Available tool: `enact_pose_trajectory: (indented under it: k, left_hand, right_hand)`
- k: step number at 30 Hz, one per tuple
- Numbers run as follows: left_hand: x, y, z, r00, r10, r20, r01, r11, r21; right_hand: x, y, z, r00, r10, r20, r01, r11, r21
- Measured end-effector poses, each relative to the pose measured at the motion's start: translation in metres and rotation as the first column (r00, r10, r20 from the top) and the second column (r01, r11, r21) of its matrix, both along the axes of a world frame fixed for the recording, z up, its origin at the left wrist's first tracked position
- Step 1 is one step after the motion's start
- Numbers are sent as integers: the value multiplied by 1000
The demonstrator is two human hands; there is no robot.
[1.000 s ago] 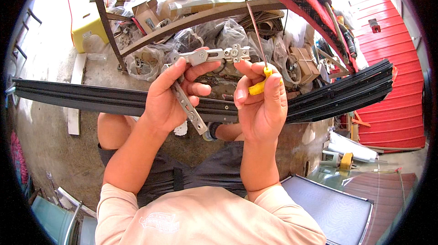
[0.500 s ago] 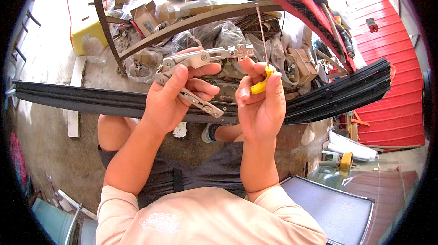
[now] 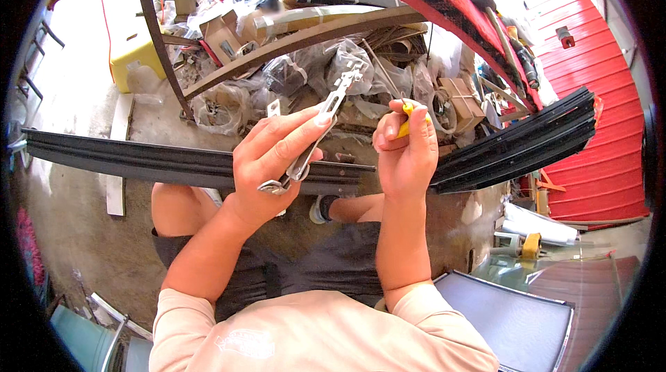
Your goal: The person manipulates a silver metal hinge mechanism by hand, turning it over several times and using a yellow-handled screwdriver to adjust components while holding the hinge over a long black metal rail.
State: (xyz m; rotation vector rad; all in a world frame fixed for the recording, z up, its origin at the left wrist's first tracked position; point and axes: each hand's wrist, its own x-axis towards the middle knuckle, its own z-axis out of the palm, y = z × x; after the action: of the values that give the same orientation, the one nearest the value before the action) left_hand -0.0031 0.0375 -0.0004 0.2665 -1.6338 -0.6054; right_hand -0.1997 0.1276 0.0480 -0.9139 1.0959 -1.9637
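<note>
My left hand (image 3: 260, 171) is closed round a silver metal hinge (image 3: 334, 103) with jointed arms. Its long slotted arm points up and away to the right, and its other end shows below my fingers. In my right hand (image 3: 408, 157), the yellow handle of a screwdriver (image 3: 407, 126) is pinched between thumb and fingers. The thin shaft slants up and to the left, its tip a little to the right of the hinge's far end. Tip and hinge appear apart. Part of the hinge is hidden by my left fingers.
Long black profiles (image 3: 125, 157) lie across in front of my legs, with more black profiles (image 3: 520, 144) at the right. Beyond are a brown frame bar (image 3: 298, 46), a red-covered beam (image 3: 444, 15), plastic-wrapped clutter and a yellow container (image 3: 137, 60). A framed screen (image 3: 506, 320) lies at lower right.
My left hand has turned, swinging the hinge from nearly level to pointing up and away. The screwdriver now leans further left and its tip is lower; my right hand has shifted slightly.
</note>
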Motion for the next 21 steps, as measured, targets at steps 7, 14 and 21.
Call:
enact_pose_trajectory:
  k: [7,14,21]
  left_hand:
    - [-3,-5,-5,996,83,34,-82,996,-47]
    - [-7,-5,-18,1000,-2,12,-2,966,260]
    - [-10,-6,-29,997,-42,-58,63,897,437]
  right_hand:
    - [-22,-10,-8,998,20,-55,-24,998,-58]
    - [-34,-24,-27,997,-32,-76,29,999,-36]
    - [-24,-37,-33,967,-174,-188,169,985,-47]
